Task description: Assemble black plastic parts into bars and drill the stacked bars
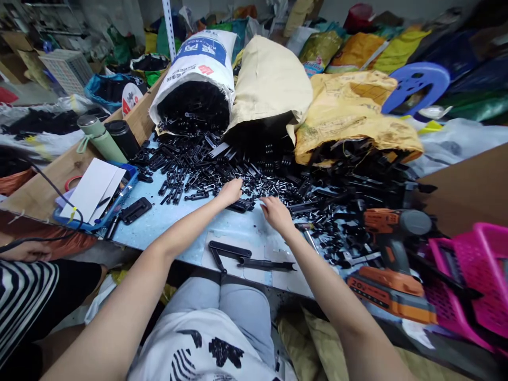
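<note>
A big heap of small black plastic parts point(254, 164) covers the far half of a light blue table point(174, 219). My left hand point(230, 191) reaches into the near edge of the heap, fingers curled down over a black part. My right hand point(277, 212) rests beside it, palm down, fingers bent onto the parts; what it holds, if anything, is hidden. Near the table's front edge lie long black strips point(246, 256), apart from both hands.
Three open sacks point(198, 79) spill parts at the back. An orange cordless drill point(391, 259) and a pink basket point(476, 275) stand right. A blue tray with white paper point(97, 193), two flasks point(101, 138) and a person in a striped sleeve point(19, 296) are left.
</note>
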Demonstrator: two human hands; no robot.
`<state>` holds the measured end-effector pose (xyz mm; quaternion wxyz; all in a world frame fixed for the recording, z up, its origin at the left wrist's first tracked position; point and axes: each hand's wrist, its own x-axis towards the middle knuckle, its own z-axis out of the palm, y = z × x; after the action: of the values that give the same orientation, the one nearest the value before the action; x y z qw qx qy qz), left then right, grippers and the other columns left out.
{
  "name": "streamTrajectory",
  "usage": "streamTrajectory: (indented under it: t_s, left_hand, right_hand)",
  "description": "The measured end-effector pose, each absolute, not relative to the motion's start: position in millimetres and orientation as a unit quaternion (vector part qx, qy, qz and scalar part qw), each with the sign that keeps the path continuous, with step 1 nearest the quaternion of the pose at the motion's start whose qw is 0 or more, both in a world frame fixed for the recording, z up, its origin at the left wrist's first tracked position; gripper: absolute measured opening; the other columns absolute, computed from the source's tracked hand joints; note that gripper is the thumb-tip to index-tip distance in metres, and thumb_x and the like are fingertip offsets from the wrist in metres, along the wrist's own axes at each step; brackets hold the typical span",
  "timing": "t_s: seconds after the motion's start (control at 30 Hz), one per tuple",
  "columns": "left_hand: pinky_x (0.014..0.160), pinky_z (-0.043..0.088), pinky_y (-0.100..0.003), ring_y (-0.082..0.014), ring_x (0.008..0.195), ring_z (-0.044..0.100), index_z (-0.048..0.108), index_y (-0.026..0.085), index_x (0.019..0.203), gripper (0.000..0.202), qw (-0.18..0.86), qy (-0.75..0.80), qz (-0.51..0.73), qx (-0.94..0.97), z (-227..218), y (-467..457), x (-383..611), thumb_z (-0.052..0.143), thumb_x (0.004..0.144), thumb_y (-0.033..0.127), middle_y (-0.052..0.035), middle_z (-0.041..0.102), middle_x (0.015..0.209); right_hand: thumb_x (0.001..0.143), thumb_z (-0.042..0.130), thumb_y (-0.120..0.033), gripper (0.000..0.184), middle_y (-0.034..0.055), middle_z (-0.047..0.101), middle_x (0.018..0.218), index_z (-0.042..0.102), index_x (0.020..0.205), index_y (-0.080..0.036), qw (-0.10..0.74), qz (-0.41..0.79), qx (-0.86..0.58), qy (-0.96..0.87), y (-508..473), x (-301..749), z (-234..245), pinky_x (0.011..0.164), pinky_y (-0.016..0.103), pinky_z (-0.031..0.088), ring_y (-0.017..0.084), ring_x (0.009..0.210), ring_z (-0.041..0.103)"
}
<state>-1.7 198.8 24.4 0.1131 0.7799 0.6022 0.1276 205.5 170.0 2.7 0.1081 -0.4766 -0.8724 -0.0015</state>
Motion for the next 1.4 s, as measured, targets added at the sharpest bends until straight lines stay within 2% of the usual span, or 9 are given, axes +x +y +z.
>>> streamTrajectory:
  t_s: [0.17,0.27,0.37,0.6,0.73,0.9,1.07,1.27,1.4]
  left_hand:
    - [0.080,0.047,-0.026,-0.0149,0.086,0.058,0.060,0.013,0.092,0.012,0.173,0.572,0.276,0.753,35,109,-51,0.052,0.083,0.014,-0.0062,0.059,0.092]
    - [0.074,0.048,-0.026,-0.0134,0.077,0.058,0.062,0.015,0.088,0.012,0.230,0.577,0.306,0.721,36,52,-75,0.052,0.082,0.012,-0.0041,0.059,0.085]
    - [0.075,0.048,-0.028,-0.0140,0.078,0.058,0.063,0.015,0.087,0.015,0.255,0.566,0.286,0.730,34,15,-83,0.050,0.082,0.011,-0.0041,0.059,0.083]
    - [0.078,0.048,-0.031,-0.0169,0.081,0.058,0.059,0.015,0.096,0.024,0.199,0.570,0.163,0.780,38,-6,-70,0.038,0.086,0.008,-0.0081,0.054,0.095]
    - [0.073,0.047,-0.030,-0.0162,0.074,0.056,0.059,0.015,0.086,0.022,0.200,0.564,0.085,0.797,43,-2,-57,0.037,0.088,0.010,-0.0082,0.052,0.095]
    - [0.079,0.048,-0.031,-0.0176,0.086,0.058,0.056,0.016,0.102,0.020,0.183,0.585,0.171,0.772,32,-4,-56,0.041,0.090,0.017,-0.0076,0.053,0.099]
    - [0.088,0.047,-0.039,-0.0238,0.103,0.054,0.046,0.016,0.120,0.035,0.088,0.605,0.297,0.733,20,-24,-52,0.048,0.089,0.031,-0.0137,0.054,0.110]
    - [0.083,0.048,-0.036,-0.0216,0.092,0.058,0.057,0.017,0.098,0.022,0.075,0.563,0.313,0.761,13,-49,-29,0.042,0.091,0.031,-0.0102,0.062,0.093]
    - [0.071,0.048,-0.031,-0.0194,0.077,0.061,0.059,0.018,0.077,0.032,0.122,0.642,0.221,0.724,12,-56,-28,0.039,0.092,0.038,-0.0071,0.062,0.076]
  right_hand:
    - [0.087,0.043,-0.016,0.025,0.0137,0.062,0.097,0.062,0.101,-0.009,0.080,0.024,-0.499,-0.863,223,185,-7,0.078,0.029,0.038,0.020,0.093,0.050]
    - [0.089,0.036,-0.019,0.032,0.0146,0.060,0.101,0.061,0.103,-0.004,0.096,0.042,-0.508,-0.855,220,184,-9,0.079,0.027,0.036,0.017,0.094,0.051]
    - [0.089,0.037,-0.023,0.035,0.0152,0.056,0.107,0.058,0.109,-0.004,0.122,0.055,-0.530,-0.837,205,190,-7,0.076,0.027,0.038,0.015,0.088,0.054]
    - [0.082,0.052,-0.024,0.019,0.0087,0.062,0.091,0.064,0.093,-0.015,0.209,0.152,-0.485,-0.835,140,207,21,0.073,0.031,0.047,0.016,0.072,0.058]
    - [0.082,0.052,-0.033,0.022,0.0066,0.066,0.085,0.064,0.091,-0.018,0.180,0.231,-0.450,-0.844,93,210,41,0.070,0.031,0.048,0.017,0.071,0.060]
    - [0.082,0.052,-0.029,0.016,0.0036,0.067,0.077,0.064,0.085,-0.019,0.100,0.286,-0.426,-0.853,58,207,50,0.065,0.026,0.047,0.015,0.067,0.062]
    - [0.083,0.048,-0.018,0.017,0.0058,0.066,0.083,0.065,0.084,-0.017,0.059,0.221,-0.388,-0.893,48,201,52,0.066,0.024,0.044,0.015,0.070,0.061]
    - [0.087,0.043,-0.014,0.024,0.0077,0.064,0.084,0.066,0.087,-0.016,0.022,0.167,-0.378,-0.910,40,192,50,0.069,0.024,0.044,0.017,0.077,0.062]
    - [0.091,0.039,-0.018,0.028,0.0092,0.065,0.086,0.066,0.094,-0.016,0.036,0.161,-0.359,-0.919,32,200,33,0.071,0.027,0.047,0.018,0.080,0.062]
